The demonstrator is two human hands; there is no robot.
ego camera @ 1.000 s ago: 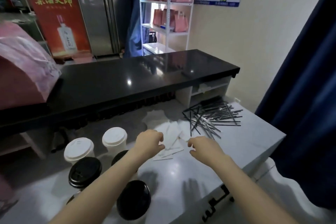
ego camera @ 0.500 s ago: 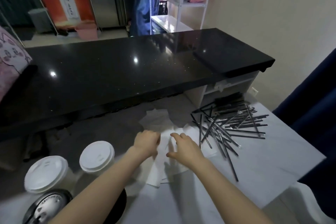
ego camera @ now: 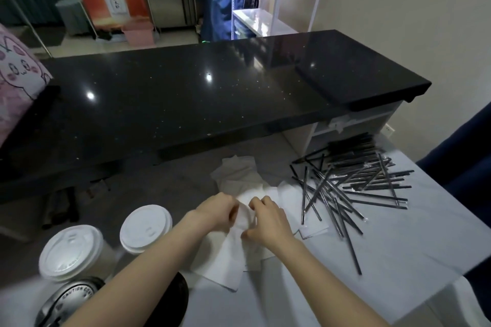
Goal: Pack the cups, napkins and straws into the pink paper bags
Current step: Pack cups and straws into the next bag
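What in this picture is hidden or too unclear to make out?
All in the head view:
- Dark-lidded cups: cut off by the bottom edge and covered by the left forearm, so their count is unclear.
- Napkins: the left hand and right hand cover the one being handled; how many are pinched is unclear.
- Pink bag: cut off by the left edge.
- Straws: overlapping, too tangled to count.

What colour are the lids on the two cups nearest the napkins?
White lids, clearest in the head view.
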